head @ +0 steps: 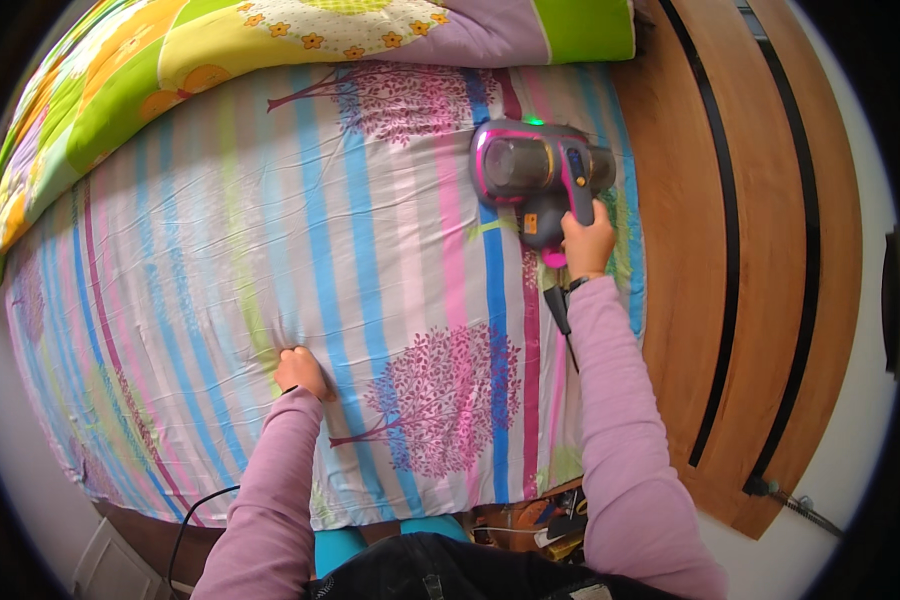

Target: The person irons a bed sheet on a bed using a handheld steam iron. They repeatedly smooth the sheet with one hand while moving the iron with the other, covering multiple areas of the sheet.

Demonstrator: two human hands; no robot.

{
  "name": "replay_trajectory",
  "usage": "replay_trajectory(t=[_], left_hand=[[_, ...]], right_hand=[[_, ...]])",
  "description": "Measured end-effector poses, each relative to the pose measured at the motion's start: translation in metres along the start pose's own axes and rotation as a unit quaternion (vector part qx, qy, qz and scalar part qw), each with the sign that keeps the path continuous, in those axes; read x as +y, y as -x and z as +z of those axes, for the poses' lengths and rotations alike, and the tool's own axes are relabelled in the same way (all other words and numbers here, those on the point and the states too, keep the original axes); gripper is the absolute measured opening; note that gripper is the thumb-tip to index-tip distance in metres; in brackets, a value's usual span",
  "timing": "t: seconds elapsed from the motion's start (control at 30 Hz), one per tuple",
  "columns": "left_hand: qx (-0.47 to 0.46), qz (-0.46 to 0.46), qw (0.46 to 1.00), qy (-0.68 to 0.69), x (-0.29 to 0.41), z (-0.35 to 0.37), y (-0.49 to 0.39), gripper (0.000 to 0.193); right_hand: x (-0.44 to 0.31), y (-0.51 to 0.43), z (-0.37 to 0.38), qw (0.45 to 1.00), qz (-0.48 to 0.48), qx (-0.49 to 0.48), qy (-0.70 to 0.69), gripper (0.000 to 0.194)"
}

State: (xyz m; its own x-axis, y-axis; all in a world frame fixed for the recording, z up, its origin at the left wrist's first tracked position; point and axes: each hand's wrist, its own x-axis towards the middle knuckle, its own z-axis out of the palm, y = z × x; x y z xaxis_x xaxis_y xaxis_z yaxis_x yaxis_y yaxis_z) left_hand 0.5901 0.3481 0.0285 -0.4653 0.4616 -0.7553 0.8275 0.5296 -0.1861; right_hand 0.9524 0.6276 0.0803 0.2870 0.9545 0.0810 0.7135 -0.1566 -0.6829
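A grey and pink handheld mattress vacuum rests on the striped bed sheet near the bed's right side, with a green light glowing at its far edge. My right hand is closed around its handle, and its black cord runs down beside my forearm. To the left, my left hand presses down on the sheet with fingers curled in, and small creases spread from it. Whether it pinches the fabric cannot be told. Printed trees and coloured stripes cover the sheet.
A bright patchwork quilt lies folded across the bed's far and left edge. The wooden headboard with dark strips borders the right side. A black cable hangs at lower left. Several loose items sit below the near bed edge.
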Motion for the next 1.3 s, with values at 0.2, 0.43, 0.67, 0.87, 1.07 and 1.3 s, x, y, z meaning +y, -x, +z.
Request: replay_trajectory(t=[0.2, 0.43, 0.67, 0.87, 1.07, 1.3], left_hand=[[0.016, 0.0, 1.0, 0.019, -0.003, 0.007, -0.003, 0.067], [0.02, 0.024, 0.999, 0.037, -0.005, 0.007, -0.002, 0.045], [0.071, 0.024, 0.997, 0.037, -0.007, 0.021, -0.009, 0.038], [0.024, 0.025, 0.999, 0.038, -0.007, 0.011, -0.005, 0.07], [0.014, 0.036, 0.999, 0.033, -0.005, 0.0, 0.001, 0.078], [0.019, 0.046, 0.999, 0.007, -0.004, -0.001, 0.003, 0.082]], right_hand=[[-0.024, -0.062, 0.031, 0.999, -0.031, 0.013, 0.042, 0.031], [-0.063, -0.12, 0.059, 0.995, -0.026, 0.012, 0.093, 0.03], [-0.053, -0.137, 0.062, 0.987, -0.02, -0.001, 0.159, 0.033], [-0.058, -0.139, 0.058, 0.992, -0.027, -0.037, 0.12, 0.027], [-0.066, -0.112, 0.047, 0.992, 0.007, -0.085, 0.088, 0.028], [-0.049, -0.077, 0.029, 0.995, 0.01, -0.091, 0.038, 0.026]])
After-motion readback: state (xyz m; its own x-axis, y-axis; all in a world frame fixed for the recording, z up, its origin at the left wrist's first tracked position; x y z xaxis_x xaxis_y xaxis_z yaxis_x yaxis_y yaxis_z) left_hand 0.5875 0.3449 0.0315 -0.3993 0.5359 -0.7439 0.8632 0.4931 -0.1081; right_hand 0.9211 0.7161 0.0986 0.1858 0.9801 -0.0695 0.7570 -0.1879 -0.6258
